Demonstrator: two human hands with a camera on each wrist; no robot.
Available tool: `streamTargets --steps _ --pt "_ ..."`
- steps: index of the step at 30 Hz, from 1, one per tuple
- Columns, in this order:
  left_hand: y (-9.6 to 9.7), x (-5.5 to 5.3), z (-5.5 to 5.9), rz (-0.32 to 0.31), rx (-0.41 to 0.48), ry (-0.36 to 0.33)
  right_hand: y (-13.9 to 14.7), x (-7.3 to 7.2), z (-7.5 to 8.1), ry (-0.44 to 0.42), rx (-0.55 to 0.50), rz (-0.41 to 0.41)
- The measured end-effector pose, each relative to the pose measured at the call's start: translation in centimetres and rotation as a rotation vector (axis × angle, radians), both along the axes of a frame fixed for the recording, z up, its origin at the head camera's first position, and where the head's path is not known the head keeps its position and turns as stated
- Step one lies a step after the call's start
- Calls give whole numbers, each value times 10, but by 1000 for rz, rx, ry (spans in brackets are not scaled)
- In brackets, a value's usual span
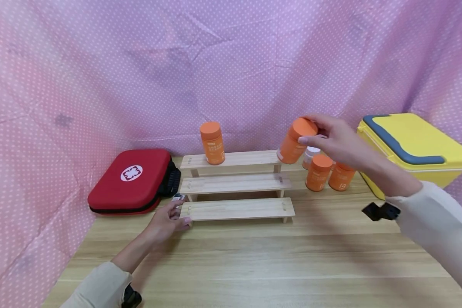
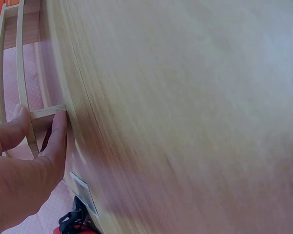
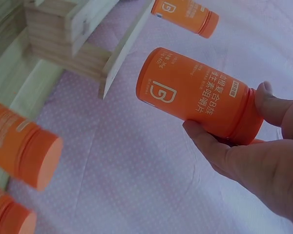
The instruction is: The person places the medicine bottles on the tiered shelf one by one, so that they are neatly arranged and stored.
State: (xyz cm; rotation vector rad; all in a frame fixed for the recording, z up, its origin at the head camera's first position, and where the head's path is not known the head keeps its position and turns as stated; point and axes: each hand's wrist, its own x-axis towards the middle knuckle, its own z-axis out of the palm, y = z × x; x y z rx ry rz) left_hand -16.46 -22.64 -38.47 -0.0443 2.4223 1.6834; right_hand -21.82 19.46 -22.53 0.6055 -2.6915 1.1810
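Top shelf (image 1: 248, 158) free right of upright jar (image 1: 212, 143)

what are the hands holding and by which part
Right hand: orange bottle, by its cap end; left hand: wooden rack, by the left end of its lowest step.

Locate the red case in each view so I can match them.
Head: the red case lies at left.
Left wrist: only a bit shows, bottom edge, left of centre.
Right wrist: not in it.
Shared landmark: the wooden shelf, central in the head view, upper left in both wrist views.
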Motion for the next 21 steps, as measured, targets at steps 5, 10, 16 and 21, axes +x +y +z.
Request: streamTargets --steps 5,10,16,21 --pt "0 0 1 6 -34 -2 -28 -19 3 -40 -14 73" --pt "0 0 2 6 -51 -1 -51 -40 4 -42 1 143" --pt "1 0 2 10 -48 -8 -68 -58 3 -79 28 185" --pt "0 0 1 14 -25 -17 -77 -67 0 -153 23 231"
